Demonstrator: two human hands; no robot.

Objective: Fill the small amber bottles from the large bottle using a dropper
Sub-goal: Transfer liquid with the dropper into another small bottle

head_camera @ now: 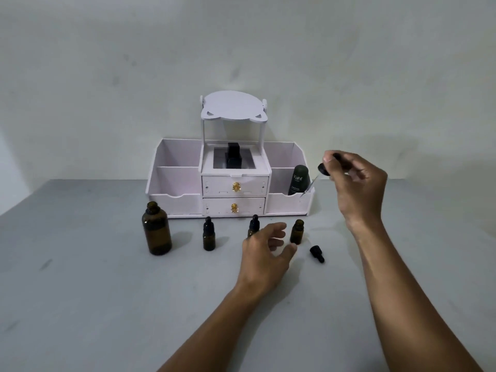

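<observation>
The large amber bottle (156, 230) stands uncapped at the left of the grey table. Three small amber bottles stand in a row to its right: a capped one (209, 234), a capped one (253, 226) partly hidden behind my left hand, and an uncapped one (297, 231). My left hand (265, 248) hovers beside the uncapped bottle with relaxed curved fingers, the thumb close to the bottle's base. My right hand (359, 183) is raised at the right and pinches a dropper (323, 169) by its black bulb, the glass tip pointing down-left. A small black dropper cap (317, 254) lies on the table.
A white desk organizer (177, 202) with two drawers and a small top shelf stands against the wall behind the bottles. It holds a dark green tube (298, 179) in its right compartment and a black bottle (233, 156) in the middle.
</observation>
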